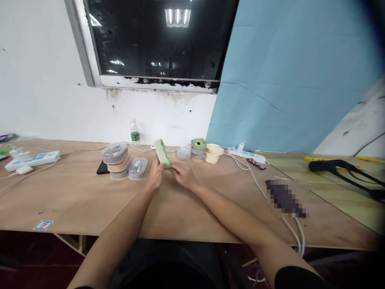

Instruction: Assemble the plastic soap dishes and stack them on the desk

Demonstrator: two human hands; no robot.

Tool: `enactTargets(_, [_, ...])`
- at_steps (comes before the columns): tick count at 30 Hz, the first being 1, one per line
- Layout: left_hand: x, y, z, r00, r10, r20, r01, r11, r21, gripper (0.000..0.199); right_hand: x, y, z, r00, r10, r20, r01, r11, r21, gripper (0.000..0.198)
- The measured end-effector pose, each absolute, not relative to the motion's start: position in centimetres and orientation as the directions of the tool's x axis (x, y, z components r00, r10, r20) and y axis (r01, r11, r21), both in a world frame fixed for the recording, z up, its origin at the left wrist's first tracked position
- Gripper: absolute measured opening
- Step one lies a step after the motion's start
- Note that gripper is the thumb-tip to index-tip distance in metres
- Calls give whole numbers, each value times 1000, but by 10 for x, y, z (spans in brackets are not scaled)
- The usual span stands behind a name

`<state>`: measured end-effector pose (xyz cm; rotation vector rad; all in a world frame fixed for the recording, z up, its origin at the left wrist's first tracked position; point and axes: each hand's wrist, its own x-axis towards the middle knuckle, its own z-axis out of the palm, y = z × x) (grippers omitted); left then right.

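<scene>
My left hand [155, 174] grips a light green, wavy-edged plastic piece [161, 151], tilted up above the table. My right hand [184, 176] has its fingers pinched together at the lower right end of that piece; whatever lies between the fingertips is too small to make out. Left of my hands stands a stack of grey and peach lidded boxes [116, 158], with a single grey box [138, 168] beside it. Beyond my right hand are a stack of green, grey and peach square pieces [198, 150], pale yellow scalloped pieces [213, 153] and clear round pieces [183, 152].
A plastic bottle [135, 132] stands by the wall. White power strips [33, 160] with cables lie at left and, at back right, another power strip [246, 155]. A dark phone [102, 167] is partly behind the box stack. A pixelated dark object [285, 198] lies at right.
</scene>
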<state>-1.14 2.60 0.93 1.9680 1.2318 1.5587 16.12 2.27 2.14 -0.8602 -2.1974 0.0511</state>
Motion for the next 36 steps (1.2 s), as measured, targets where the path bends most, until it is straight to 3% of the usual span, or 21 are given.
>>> enactTargets(2, [-25, 27, 17, 60, 697, 715, 574, -610, 547, 64, 179, 39, 44, -380, 559, 737, 589, 761, -274, 33])
enactTargets(3, [-31, 28, 19, 42, 698, 715, 670, -551, 498, 62, 192, 51, 56, -323, 541, 777, 617, 743, -260, 34])
enactTargets(7, [-45, 33, 16, -118, 791, 601, 904, -164, 394, 52, 250, 105, 92, -140, 575, 806, 822, 521, -228, 36])
enactTargets(10, [-45, 35, 8, -120, 872, 474, 954, -32, 299, 56, 282, 137, 98, -144, 659, 738, 903, 392, -174, 30])
enactTargets(16, [-35, 33, 3, -32, 918, 396, 970, -67, 235, 57, 293, 156, 80, -203, 772, 602, 956, 289, -48, 25])
enactTargets(22, [-27, 28, 9, 96, 890, 446, 946, -221, 237, 46, 290, 153, 71, -164, 773, 613, 975, 221, -18, 28])
enactTargets(25, [-28, 27, 10, 3, 886, 463, 962, -129, 240, 52, 288, 142, 66, -142, 706, 694, 965, 255, -62, 32])
enactTargets(29, [-35, 30, 7, -99, 928, 358, 961, -5, 278, 68, 269, 111, 39, -186, 616, 765, 881, 450, -148, 31])
enactTargets(32, [-37, 32, 4, -56, 946, 320, 953, -45, 299, 63, 244, 82, 7, -253, 619, 743, 788, 577, -213, 28])
enactTargets(36, [-30, 34, 1, 51, 926, 375, 912, -196, 361, 62, 217, 57, -17, -433, 630, 645, 657, 710, -253, 25])
